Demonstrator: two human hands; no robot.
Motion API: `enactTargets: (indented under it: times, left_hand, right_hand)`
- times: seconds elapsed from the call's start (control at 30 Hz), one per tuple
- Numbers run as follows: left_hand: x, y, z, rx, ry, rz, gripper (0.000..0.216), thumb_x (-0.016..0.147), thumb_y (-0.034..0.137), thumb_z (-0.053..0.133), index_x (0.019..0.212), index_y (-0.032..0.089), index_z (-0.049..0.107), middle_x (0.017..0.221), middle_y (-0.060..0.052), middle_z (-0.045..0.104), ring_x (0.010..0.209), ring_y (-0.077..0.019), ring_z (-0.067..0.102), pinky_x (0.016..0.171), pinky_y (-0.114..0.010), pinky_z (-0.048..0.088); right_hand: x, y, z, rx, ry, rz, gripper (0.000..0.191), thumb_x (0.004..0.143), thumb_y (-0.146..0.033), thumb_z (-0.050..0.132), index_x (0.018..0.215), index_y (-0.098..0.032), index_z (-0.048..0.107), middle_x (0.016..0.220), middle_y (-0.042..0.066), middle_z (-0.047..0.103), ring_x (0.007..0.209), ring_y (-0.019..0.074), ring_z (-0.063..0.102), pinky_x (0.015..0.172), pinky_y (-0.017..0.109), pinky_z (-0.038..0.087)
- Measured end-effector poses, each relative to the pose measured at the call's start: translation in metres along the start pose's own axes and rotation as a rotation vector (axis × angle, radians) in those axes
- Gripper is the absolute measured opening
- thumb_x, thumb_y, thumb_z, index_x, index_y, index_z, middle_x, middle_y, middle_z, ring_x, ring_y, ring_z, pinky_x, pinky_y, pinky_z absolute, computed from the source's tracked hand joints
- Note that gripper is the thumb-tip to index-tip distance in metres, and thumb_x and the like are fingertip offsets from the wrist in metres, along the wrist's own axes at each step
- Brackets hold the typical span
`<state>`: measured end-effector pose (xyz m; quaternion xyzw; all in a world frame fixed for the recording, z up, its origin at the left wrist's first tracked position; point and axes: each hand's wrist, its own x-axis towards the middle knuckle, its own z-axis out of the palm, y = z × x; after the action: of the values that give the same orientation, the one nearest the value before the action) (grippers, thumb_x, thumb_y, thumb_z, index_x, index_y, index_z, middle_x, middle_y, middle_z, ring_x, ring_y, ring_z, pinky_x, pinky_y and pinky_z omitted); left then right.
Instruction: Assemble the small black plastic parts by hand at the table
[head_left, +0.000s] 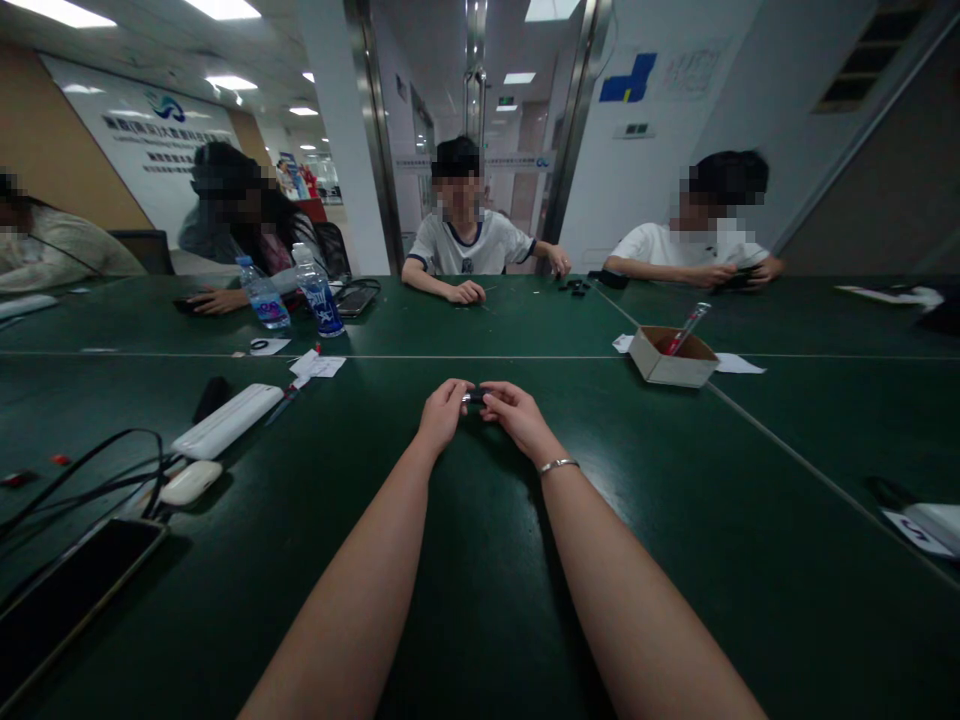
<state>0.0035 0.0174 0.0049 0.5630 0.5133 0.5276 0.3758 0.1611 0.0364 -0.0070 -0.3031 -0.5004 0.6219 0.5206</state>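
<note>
A small black piece with a shiny silver end (474,397) spans the gap between my two hands, just over the green table (480,560). My left hand (444,410) pinches its silver end between thumb and fingers. On the other side, my right hand (517,415) grips the black end, a metal bracelet round that wrist. Fingers cover much of the piece, so I cannot tell exactly what it is.
Left of my arms lie a phone (82,600), a white earbud case (191,483), a white power bank (229,422) and black cables. Two water bottles (319,290) stand beyond. An open box (673,358) holding a tube sits right. Several people (469,240) sit across the table.
</note>
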Motion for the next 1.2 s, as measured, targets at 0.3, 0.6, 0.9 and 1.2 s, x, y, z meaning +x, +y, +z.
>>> enactTargets:
  times: [0.3, 0.6, 0.9, 1.2]
  left_hand:
    - [-0.0007, 0.0011, -0.0012, 0.019, -0.003, 0.002, 0.026, 0.086, 0.031, 0.048, 0.099, 0.018, 0.066, 0.065, 0.001, 0.055, 0.057, -0.0128, 0.047, 0.054, -0.023, 0.035]
    - [-0.0020, 0.0035, -0.0007, 0.048, -0.040, 0.031, 0.028, 0.089, 0.032, 0.043, 0.098, 0.018, 0.066, 0.062, 0.001, 0.052, 0.058, -0.0130, 0.048, 0.054, -0.023, 0.035]
    - [-0.0005, -0.0013, 0.0000, 0.041, -0.055, 0.028, 0.029, 0.089, 0.032, 0.042, 0.099, 0.018, 0.065, 0.064, 0.001, 0.053, 0.058, -0.0128, 0.048, 0.054, -0.023, 0.036]
    - [-0.0022, 0.0008, -0.0014, 0.064, -0.060, 0.023, 0.029, 0.085, 0.028, 0.045, 0.105, 0.021, 0.064, 0.067, 0.001, 0.054, 0.058, -0.0124, 0.048, 0.054, -0.023, 0.036]
  right_hand:
    - [-0.0002, 0.0006, -0.0002, -0.004, 0.004, -0.003, 0.043, 0.063, -0.033, 0.086, 0.099, -0.017, 0.069, 0.078, 0.001, 0.063, 0.066, 0.0133, 0.062, 0.061, 0.023, 0.053]
    - [0.0008, -0.0001, -0.0003, -0.004, 0.004, 0.012, 0.045, 0.061, -0.034, 0.087, 0.098, -0.017, 0.069, 0.078, 0.002, 0.064, 0.066, 0.0136, 0.062, 0.060, 0.023, 0.053]
    - [0.0006, 0.0001, -0.0004, -0.004, 0.004, 0.005, 0.045, 0.062, -0.034, 0.087, 0.099, -0.017, 0.069, 0.080, 0.002, 0.064, 0.066, 0.0131, 0.062, 0.061, 0.023, 0.053]
    - [0.0004, 0.0003, -0.0006, -0.001, 0.007, -0.001, 0.044, 0.061, -0.034, 0.087, 0.098, -0.017, 0.069, 0.080, 0.002, 0.064, 0.067, 0.0138, 0.063, 0.061, 0.023, 0.053]
